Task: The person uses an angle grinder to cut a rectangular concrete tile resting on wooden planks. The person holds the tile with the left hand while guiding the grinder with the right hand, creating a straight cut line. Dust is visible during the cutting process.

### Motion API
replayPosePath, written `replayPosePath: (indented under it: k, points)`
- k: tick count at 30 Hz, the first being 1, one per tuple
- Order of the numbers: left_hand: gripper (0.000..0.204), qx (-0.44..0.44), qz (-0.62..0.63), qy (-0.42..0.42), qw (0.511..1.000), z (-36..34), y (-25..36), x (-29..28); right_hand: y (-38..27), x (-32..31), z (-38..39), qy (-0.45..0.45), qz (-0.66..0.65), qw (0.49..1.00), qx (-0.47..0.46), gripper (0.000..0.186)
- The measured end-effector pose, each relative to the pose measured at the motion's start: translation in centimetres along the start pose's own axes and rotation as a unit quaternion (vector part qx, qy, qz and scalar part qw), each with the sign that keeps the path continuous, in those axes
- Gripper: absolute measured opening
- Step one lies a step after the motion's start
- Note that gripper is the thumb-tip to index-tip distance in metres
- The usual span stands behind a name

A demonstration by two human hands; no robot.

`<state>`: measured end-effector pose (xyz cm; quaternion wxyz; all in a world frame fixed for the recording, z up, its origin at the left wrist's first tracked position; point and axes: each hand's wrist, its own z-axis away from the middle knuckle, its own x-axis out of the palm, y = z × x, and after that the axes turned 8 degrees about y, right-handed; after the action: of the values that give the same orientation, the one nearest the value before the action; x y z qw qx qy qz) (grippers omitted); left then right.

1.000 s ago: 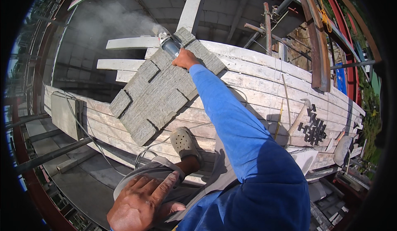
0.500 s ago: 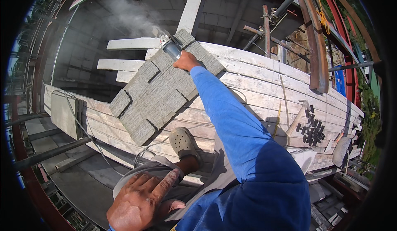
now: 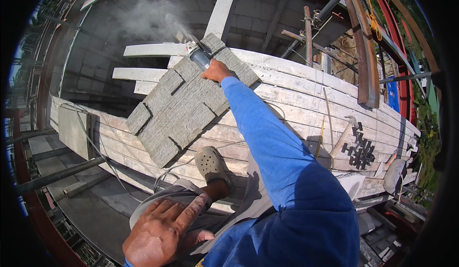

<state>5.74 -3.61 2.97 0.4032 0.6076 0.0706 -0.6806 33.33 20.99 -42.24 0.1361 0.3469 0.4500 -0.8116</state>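
With my right hand (image 3: pixel 215 71) I grip an angle grinder (image 3: pixel 197 54) at the upper end of a textured grey stone-patterned slab (image 3: pixel 174 112). A cloud of dust (image 3: pixel 150 21) rises from the grinder toward the upper left. The slab lies diagonally on whitish planks (image 3: pixel 282 97), with raised and notched rectangular parts. My left hand (image 3: pixel 165 229) rests with its fingers loosely stretched over my bent knee, holding nothing. My foot in a tan clog (image 3: pixel 210 169) is on the planks beside the slab's lower corner.
A hammer (image 3: pixel 342 143), small black pieces (image 3: pixel 361 150) and thin sticks lie at right. A cord (image 3: pixel 95 147) loops at left beside a board (image 3: pixel 74 131). Scaffold pipes (image 3: pixel 308 33), steel beams (image 3: pixel 366 57) and a dark open drop (image 3: pixel 105 90) surround the planks.
The grinder and my right hand have shifted very slightly rightward along the slab, and the dust cloud has changed shape. My left hand is in much the same place.
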Motion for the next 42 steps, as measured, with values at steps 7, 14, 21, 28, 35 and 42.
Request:
replayPosePath:
  k: [7, 14, 21, 28, 35, 42]
  points:
    - [0.082, -0.003, -0.001, -0.051, 0.999, -0.4, 0.4, -0.9, 0.1, -0.3, 0.0, -0.009, 0.005, 1.000, 0.002, 0.082]
    - [0.083, -0.001, -0.004, -0.058, 0.998, -0.4, 1.1, -0.9, 0.7, 0.0, 0.6, -0.003, 0.000, 1.000, -0.006, 0.082]
    - [0.083, -0.009, -0.014, -0.065, 0.998, -0.6, 1.4, -0.8, 1.1, 0.0, 1.0, 0.000, 0.004, 1.000, -0.002, 0.080]
    - [0.082, -0.002, 0.013, -0.108, 0.994, -0.7, 0.7, -1.4, 0.8, -0.2, 1.1, 0.003, 0.007, 1.000, -0.006, 0.076]
    - [0.082, 0.009, 0.003, -0.076, 0.997, -0.8, 1.3, -1.2, 1.1, -0.6, 1.8, -0.001, 0.002, 1.000, -0.004, 0.080]
    - [0.082, 0.010, -0.002, -0.065, 0.998, -0.4, 1.7, -0.9, 1.6, -0.4, 1.9, -0.004, 0.005, 1.000, -0.001, 0.085]
